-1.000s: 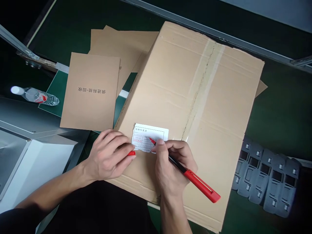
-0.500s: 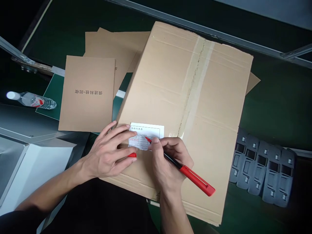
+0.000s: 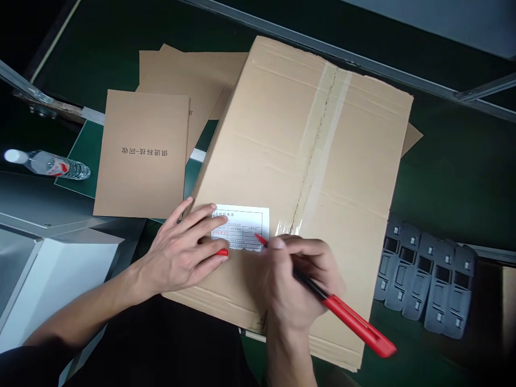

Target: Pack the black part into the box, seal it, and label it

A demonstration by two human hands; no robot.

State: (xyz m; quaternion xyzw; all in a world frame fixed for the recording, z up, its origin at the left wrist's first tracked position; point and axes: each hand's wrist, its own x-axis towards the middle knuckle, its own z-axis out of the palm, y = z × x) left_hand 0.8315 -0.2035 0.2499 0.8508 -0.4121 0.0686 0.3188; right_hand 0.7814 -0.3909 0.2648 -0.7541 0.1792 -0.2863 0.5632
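My left hand (image 3: 183,252) rests palm down on the cardboard box (image 3: 258,145), its fingers spread over the left edge of a white printed label (image 3: 242,215). A small red pen cap (image 3: 221,252) pokes out between its thumb and index finger. My right hand (image 3: 302,279) grips a red and black marker pen (image 3: 358,325) between thumb and fingers. The pen's red tip is over the right part of the label's table, touching or just above it; I cannot tell which. Red handwriting stands in a cell at the label's left. Clear tape runs along the box's seam.
Flat brown cardboard sheets (image 3: 141,129) with printed characters lie left of the box. A water bottle (image 3: 52,164) lies on its side at the far left. Several dark grey plastic parts (image 3: 427,274) are lined up at the right. A metal rail (image 3: 322,45) crosses behind.
My right hand has shifted right with the marker pen, from the label's middle cells to its right cells. My left hand stays on the label. The view has moved slightly.
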